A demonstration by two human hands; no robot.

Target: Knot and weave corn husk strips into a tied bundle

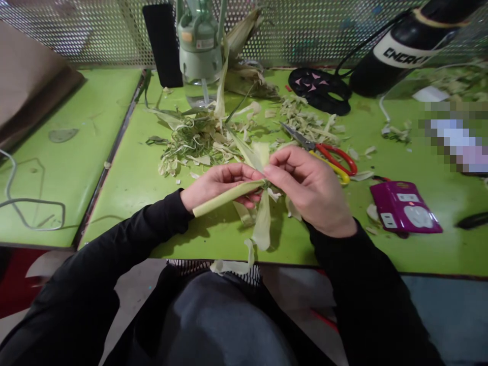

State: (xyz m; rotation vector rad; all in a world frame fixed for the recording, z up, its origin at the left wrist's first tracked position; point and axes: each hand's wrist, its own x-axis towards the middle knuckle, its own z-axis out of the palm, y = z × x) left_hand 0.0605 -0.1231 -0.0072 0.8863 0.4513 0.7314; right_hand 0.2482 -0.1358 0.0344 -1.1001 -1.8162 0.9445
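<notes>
My left hand [219,185] grips a rolled pale green leaf strip [224,197] that points down to the left over the front of the green table [125,178]. My right hand [310,188] pinches the same strip at its right end, where loose pale leaf blades [263,223] hang down and one flat piece [259,152] sticks up between the fingers. Both hands touch at the fingertips. Black sleeves cover both arms.
Red and yellow handled scissors [328,155] lie just behind my right hand. A heap of leaf trimmings [198,140] lies behind my left hand. A purple power strip [404,208] sits at right, a black bottle [404,46] and a green machine [200,46] at the back.
</notes>
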